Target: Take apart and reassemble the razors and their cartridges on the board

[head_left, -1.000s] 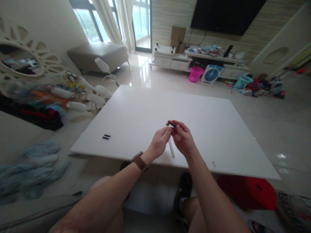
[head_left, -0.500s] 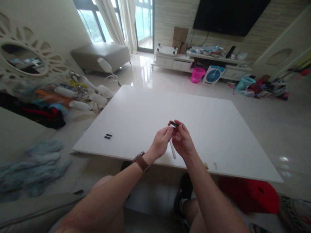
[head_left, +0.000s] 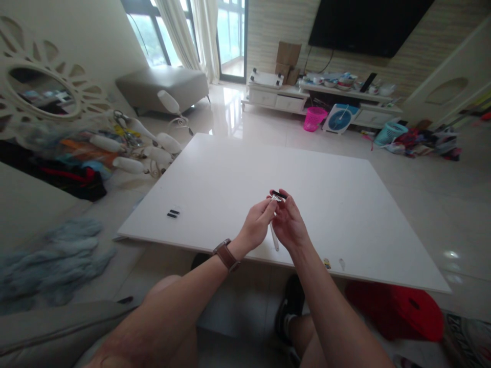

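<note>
So the black piece point(head_left: 280, 194) is still up in both hands over the middle of the table's near half point(head_left: 230, 168). Left hand point(head_left: 258, 221) looks to be pinching the silvery bit point(head_left: 275, 199) against it, right hand's point(head_left: 292, 221) fingertips closed on the black part. Only real change: a yellow thing point(head_left: 327, 263) by the near edge came out from behind the right forearm point(head_left: 324, 296), so probably little progress yet.

A brown-strapped wristwatch point(head_left: 226, 255) with metallic fittings circles the left wrist point(head_left: 238, 246) at seven o'clock; a black shoe point(head_left: 292, 299) and pale sock point(head_left: 290, 321) show at five.
</note>
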`<state>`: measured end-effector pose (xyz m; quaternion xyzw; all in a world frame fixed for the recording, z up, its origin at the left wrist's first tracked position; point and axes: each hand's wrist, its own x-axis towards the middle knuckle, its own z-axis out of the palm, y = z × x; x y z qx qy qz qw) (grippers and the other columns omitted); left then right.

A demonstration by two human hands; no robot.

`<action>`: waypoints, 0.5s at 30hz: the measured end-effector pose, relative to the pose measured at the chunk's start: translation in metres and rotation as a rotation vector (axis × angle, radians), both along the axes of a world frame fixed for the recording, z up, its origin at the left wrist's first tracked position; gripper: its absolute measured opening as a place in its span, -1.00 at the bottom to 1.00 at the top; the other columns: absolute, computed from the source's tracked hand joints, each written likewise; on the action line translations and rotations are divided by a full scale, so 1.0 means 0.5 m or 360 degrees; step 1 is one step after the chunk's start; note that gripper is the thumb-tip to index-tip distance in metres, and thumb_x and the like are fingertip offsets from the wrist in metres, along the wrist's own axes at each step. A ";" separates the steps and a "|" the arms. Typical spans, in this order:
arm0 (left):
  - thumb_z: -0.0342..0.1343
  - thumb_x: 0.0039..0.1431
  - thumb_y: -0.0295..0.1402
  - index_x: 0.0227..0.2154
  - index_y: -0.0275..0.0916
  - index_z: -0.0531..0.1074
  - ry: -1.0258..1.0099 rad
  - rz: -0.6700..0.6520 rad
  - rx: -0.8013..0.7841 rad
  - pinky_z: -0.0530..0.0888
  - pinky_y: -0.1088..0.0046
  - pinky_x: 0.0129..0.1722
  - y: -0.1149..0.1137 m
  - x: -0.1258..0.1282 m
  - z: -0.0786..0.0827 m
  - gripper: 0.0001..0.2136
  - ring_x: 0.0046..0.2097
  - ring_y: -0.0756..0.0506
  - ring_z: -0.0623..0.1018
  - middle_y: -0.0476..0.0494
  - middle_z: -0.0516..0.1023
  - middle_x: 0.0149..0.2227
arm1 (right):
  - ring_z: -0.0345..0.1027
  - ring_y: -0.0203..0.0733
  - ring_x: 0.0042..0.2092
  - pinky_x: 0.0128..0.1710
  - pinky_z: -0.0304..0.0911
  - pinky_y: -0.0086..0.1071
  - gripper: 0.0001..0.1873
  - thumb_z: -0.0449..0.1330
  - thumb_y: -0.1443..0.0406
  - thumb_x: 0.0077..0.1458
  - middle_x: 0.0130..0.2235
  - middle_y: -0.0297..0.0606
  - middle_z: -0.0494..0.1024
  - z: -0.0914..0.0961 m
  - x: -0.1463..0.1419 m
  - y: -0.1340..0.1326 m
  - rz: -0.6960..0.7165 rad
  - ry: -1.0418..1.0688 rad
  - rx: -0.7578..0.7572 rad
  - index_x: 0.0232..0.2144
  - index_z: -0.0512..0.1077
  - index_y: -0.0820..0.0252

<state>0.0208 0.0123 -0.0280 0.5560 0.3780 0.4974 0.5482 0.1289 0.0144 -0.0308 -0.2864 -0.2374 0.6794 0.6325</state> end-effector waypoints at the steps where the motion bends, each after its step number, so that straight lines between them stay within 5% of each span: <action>1: -0.07 0.34 0.00 -0.46 -0.23 0.28 0.0002 0.0001 -0.0003 0.16 0.48 -0.49 0.000 0.000 0.000 -0.59 -0.52 0.03 0.16 0.11 0.15 -0.60 | 0.49 -0.25 -0.09 -0.06 0.39 -0.37 -0.69 0.43 0.07 -0.03 -0.10 -0.39 0.64 -0.001 0.000 0.000 0.0003 0.0011 -0.0007 -0.22 0.58 -0.02; 15: -0.08 0.35 0.00 -0.47 -0.23 0.25 0.0056 0.0024 0.0028 0.18 0.49 -0.46 0.000 -0.001 0.002 -0.59 -0.50 0.04 0.19 0.10 0.17 -0.59 | 0.47 -0.27 -0.13 -0.16 0.35 -0.43 -0.81 0.38 0.13 0.04 -0.14 -0.38 0.66 0.000 -0.001 -0.004 0.0053 0.0017 -0.0030 -0.29 0.62 0.04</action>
